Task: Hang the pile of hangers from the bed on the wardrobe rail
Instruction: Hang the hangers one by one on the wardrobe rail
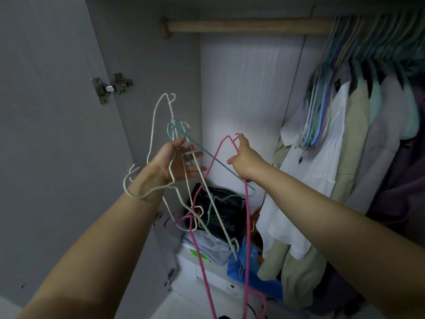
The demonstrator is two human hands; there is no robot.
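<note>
A: What has the left hand (177,161) got?
B: A tangle of wire hangers (184,180), white, teal and pale green. Its fingers are spread fairly straight, with the wires threaded between them and across the palm. One white hanger (153,132) sticks up above the hand, and a pale hook loops around the wrist.

A: And the right hand (245,158)?
B: It pinches the pink hanger (202,226) near the top, just below the hook, fingers curled round the wire. The pink frame hangs long, down to the bottom edge of the view, and crosses the tangle low down, so it looks caught in it.

A: Where is all this relative to the rail (248,24)?
B: Well below it. Both hands are raised in front of the open wardrobe, and the wooden rail runs across the top. Its left stretch is bare.

A: What hangs on it?
B: At the right, a tight row of coloured hangers (319,111), then shirts (331,146), white, beige and pale green among them.

A: Anything else?
B: The open door (46,111) stands at the left with a metal hinge (112,87). At the bottom of the wardrobe lie a dark bag (220,203), a white box (207,268) and something blue (255,277)
</note>
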